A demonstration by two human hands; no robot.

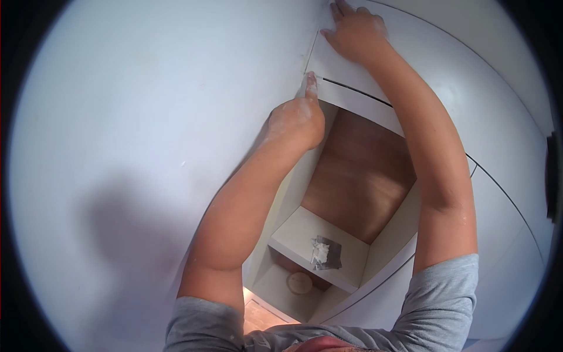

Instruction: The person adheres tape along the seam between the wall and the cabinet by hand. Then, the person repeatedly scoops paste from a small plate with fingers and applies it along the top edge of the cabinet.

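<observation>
Seam (311,51) between the white wall (146,88) and the panel (404,53) runs above the upper left corner of the open niche (358,170). At that corner, the left hand (298,120) sets one outstretched finger to it; its other fingers are hidden, so I cannot tell whether they grip anything. Higher above the niche, the right hand (358,32) lies spread and unclenched on the panel, a fingertip lost at the picture's edge. Inside the niche, low down, sits a crumpled packet (333,256) with white stuff; below, a round object (299,283) is unclear.
</observation>
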